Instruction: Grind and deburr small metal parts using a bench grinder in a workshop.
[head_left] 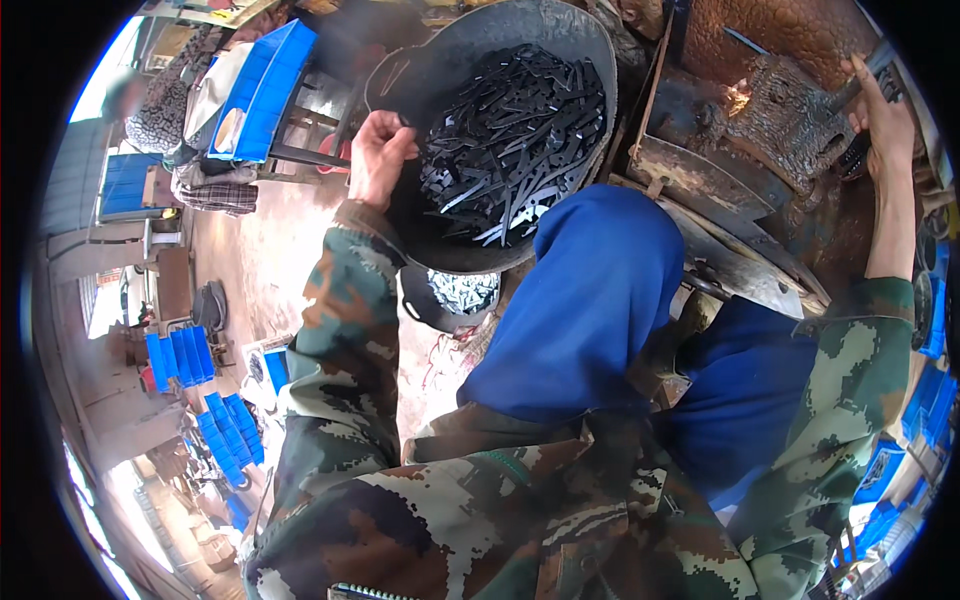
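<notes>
Many slim, dark metal pieces (515,130) lie heaped at all angles in a large dark tub (415,65) ahead of the person, a few catching bright light near the close side. The left hand (380,158) is over the tub's left side, its fingers curled in toward the thumb; something small and dark shows at the fingertips, but I cannot tell whether it is gripped. Well apart from it, the right hand (886,118) reaches far out to the right and touches a dark bar (876,62) on a grimy machine (785,125), one finger stretched up along it; how tightly it closes there, I cannot tell. Behind the machine stands a rusty brown panel (805,35).

Nearer the body, just beside the tub, a smaller bucket (424,302) holds small pale pieces (465,290). The person's knee (615,270), in blue cloth, comes up between tub and machine, and both forearms wear camouflage sleeves (345,330).

Off to the left, past the floor (265,230), are a long blue tray (270,85), a plaid cloth (218,196) and more blue bins (182,357). Blue bins also line the right edge, too bent to make out well.
</notes>
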